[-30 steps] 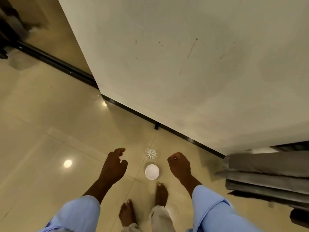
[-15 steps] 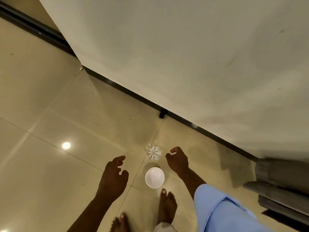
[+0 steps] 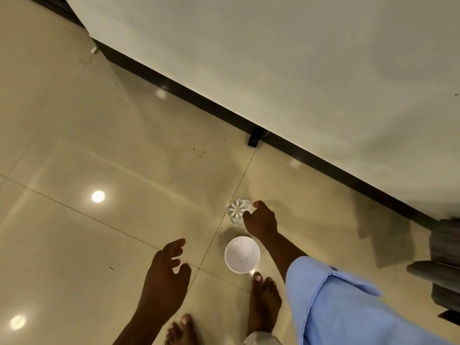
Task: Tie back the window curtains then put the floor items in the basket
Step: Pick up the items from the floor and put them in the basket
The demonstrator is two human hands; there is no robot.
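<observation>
My right hand (image 3: pixel 261 220) is down at the cut-glass tumbler (image 3: pixel 238 213) standing upright on the tile floor (image 3: pixel 99 245), fingers curled at its right side, thumb and forefinger at the rim; whether they've actually closed on it I can't tell from up here. Just nearer me, by my toes, sits the white bowl (image 3: pixel 242 254), mouth up, close to the tumbler. My left hand (image 3: pixel 166 275) hovers loose and spread, holding nothing. That glass looks rigid, slick and breakable, probably with some weight, so I'd wrap round the faceted wall rather than pinch the lip. The bowl likely wants a thumb inside the rim. No basket in view.
</observation>
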